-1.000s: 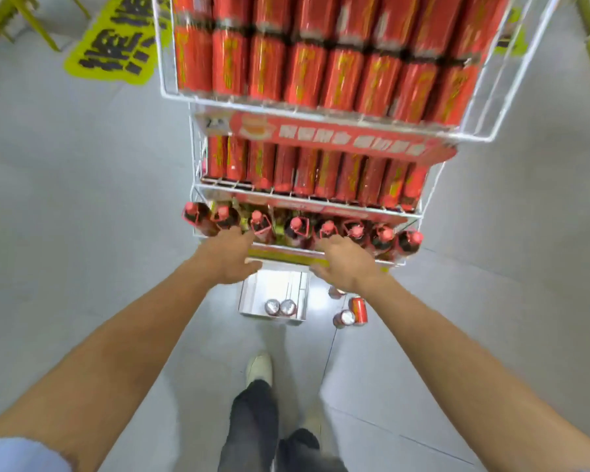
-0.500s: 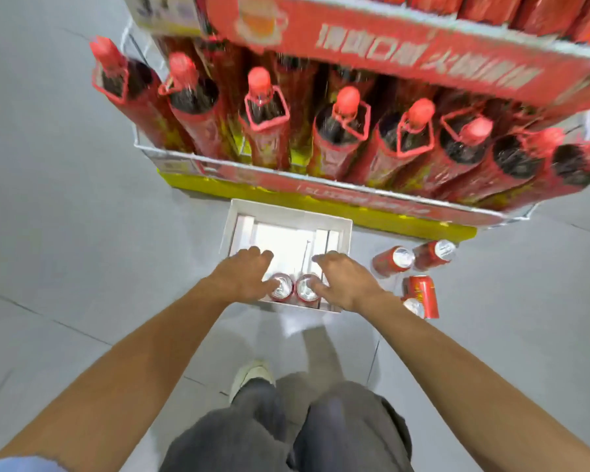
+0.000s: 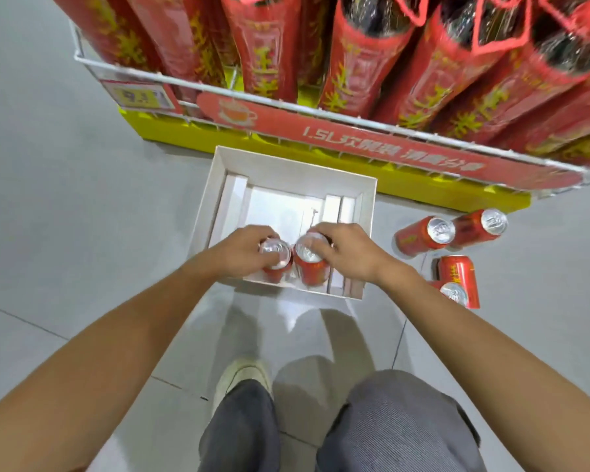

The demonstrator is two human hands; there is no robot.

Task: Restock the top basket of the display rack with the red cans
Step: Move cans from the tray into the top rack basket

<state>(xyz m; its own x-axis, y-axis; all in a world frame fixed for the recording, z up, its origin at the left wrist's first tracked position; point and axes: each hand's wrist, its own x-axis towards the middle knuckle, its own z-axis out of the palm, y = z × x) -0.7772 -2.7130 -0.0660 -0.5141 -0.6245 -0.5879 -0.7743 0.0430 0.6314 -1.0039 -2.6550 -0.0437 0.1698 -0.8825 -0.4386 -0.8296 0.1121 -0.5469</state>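
Both red cans [image 3: 312,270] upright, tops up

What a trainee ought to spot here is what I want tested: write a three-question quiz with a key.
1. True or false: the left hand grips one red can and the right hand grips a second red can.
2. Those two cans are: A) inside the white box; B) on the bare floor; C) in the wire basket.
3. Fill in: the loose cans lie on the floor on the person's ___ side of the white box.

Key: 1 true; 2 A; 3 right.
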